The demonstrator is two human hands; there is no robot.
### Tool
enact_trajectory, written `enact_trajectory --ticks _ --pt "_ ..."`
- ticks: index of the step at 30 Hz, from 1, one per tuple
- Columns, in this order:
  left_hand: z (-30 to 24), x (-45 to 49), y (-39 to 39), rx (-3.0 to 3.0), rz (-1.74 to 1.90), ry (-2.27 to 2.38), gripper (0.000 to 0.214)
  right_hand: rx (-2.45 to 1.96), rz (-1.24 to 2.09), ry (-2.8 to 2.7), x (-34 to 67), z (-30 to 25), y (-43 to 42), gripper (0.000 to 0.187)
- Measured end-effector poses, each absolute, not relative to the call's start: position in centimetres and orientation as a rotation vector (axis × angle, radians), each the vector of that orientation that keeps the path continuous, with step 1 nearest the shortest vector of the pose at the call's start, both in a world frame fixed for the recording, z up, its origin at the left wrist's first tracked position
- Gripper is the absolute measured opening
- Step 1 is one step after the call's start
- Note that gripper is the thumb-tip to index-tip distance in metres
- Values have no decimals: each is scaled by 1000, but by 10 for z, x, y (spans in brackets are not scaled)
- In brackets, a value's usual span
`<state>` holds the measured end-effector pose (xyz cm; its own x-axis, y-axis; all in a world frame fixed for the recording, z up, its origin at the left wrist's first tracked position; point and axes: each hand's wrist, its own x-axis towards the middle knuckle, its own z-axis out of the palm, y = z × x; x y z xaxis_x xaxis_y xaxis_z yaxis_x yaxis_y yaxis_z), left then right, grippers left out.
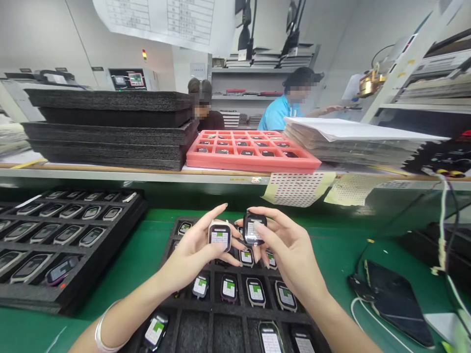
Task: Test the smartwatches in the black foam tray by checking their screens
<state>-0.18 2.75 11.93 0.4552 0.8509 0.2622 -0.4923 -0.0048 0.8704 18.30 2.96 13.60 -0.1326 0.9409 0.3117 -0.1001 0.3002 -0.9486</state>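
Note:
My left hand (206, 242) grips a light-framed smartwatch body (220, 235), its lit screen showing white and green blocks. Beside it, my right hand (283, 235) pinches a black smartwatch body (253, 228) with its thumb over the screen, which looks lit and glossy. Both are held above a black foam tray (193, 326) divided into square compartments. Several watch bodies with lit screens lie in it, among them a light-framed one (255, 291) and a purple-framed one (228, 288). Two compartments in the nearest row show only bare foam. My hands and forearms hide parts of the tray.
Another black foam tray (88, 267) of watches lies at left. On the shelf stand stacked black foam sheets (110, 132), a pink compartment tray (253, 164) and papers (331, 142). A black flat device (399, 301) with cables lies right. Two people (274, 113) are beyond the shelf.

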Motion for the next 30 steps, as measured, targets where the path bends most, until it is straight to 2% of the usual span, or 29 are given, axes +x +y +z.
enact_trajectory --ticks 7,15,18,21,26,30 --pt "116 -2 36 1204 1193 431 53 -752 1251 -1406 182 142 24 40" --pt "119 -7 37 1182 1198 378 74 -799 1231 -1375 179 141 25 47" --pt "121 -7 35 1188 1224 434 75 -765 1264 -1367 180 140 27 47" --pt "122 -7 36 1204 1231 466 70 -708 1315 -1357 181 140 28 42" --pt "121 -8 37 1232 1231 449 69 -737 1237 -1361 182 138 28 24" --pt "120 -8 36 1259 1236 433 62 -817 1159 -1404 182 136 29 20"
